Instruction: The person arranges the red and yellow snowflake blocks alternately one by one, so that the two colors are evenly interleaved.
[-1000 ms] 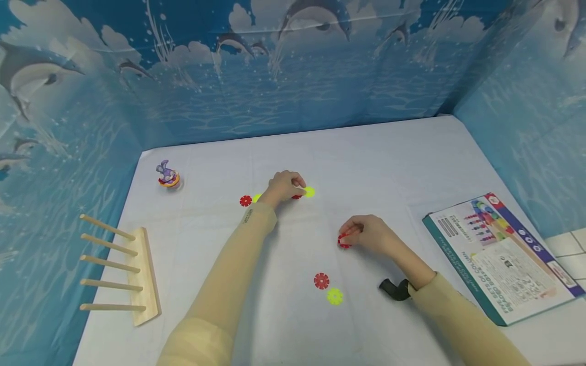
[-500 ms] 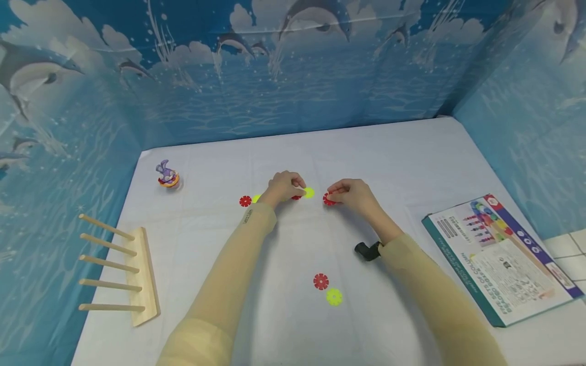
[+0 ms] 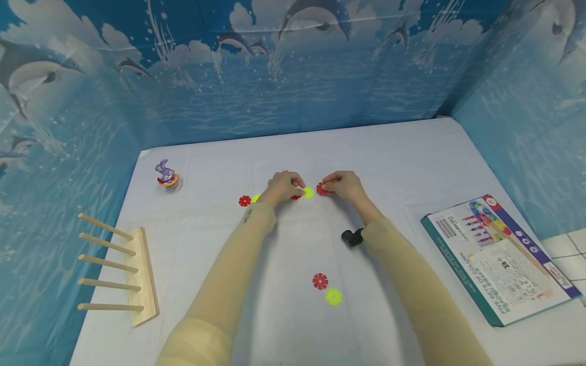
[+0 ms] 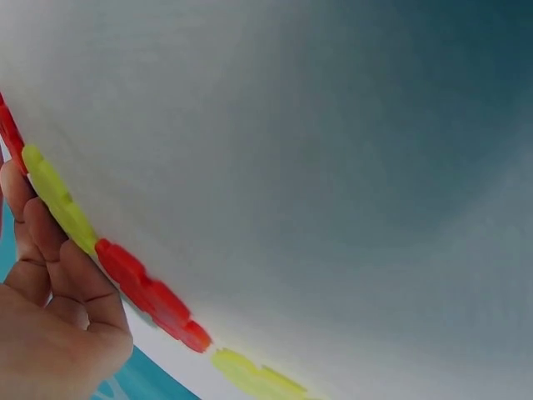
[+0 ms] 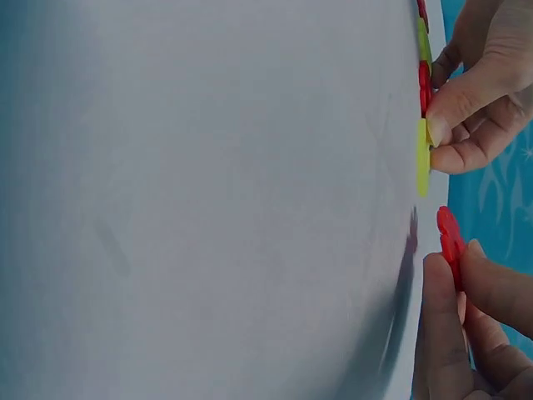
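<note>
My left hand pinches the near edge of a yellow snowflake disc at the right end of a row. A red disc joins that yellow one, partly behind the fingers. Further left come another yellow disc and a red disc; my left hand and sleeve cover part of the row in the head view. Just right of the row, my right hand holds a red snowflake disc between thumb and fingers. It is tilted, with a gap to the yellow disc in the right wrist view.
A loose red disc and yellow disc lie nearer the front. Left stands a wooden peg rack; behind it is a purple rabbit figurine. A printed box lies at right. Dolphin-print curtains enclose the table.
My right hand has carried its red disc up and leftward to beside the end of the row. The left hand has stayed at the row.
</note>
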A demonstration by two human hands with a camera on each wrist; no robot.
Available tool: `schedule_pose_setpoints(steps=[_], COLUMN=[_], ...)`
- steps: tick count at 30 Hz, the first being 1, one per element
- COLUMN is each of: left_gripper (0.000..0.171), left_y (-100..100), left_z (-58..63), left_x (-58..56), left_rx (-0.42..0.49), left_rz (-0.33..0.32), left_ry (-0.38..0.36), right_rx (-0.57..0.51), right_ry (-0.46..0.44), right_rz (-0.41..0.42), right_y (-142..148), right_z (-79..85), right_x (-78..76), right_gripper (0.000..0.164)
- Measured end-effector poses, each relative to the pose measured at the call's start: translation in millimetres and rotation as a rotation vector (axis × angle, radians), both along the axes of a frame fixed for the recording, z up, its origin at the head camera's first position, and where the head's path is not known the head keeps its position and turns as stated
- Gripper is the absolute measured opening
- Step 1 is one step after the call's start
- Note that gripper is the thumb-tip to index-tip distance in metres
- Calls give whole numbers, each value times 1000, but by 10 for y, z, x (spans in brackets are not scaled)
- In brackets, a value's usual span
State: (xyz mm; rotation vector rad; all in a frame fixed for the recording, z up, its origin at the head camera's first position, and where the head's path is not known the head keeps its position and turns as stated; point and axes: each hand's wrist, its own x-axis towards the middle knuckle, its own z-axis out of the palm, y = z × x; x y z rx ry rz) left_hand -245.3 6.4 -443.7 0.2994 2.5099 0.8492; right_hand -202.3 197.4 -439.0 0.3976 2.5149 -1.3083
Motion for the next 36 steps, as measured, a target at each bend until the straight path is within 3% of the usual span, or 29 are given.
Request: schedule_pose_setpoints(steps=[12, 36], left_gripper=[15, 17], left_y=[3, 4], left_z=[5, -21], left_x=[10, -37], left_rx=[-1, -22], left_rz=[11, -11], left_ry=[-6, -16], right_rx=[70, 135], right_ry=[-9, 13], right_rz=[6, 12], right_y=[-75, -150], right_z=[-93, -95], right_x=[-51, -55], right_gripper=[24, 17])
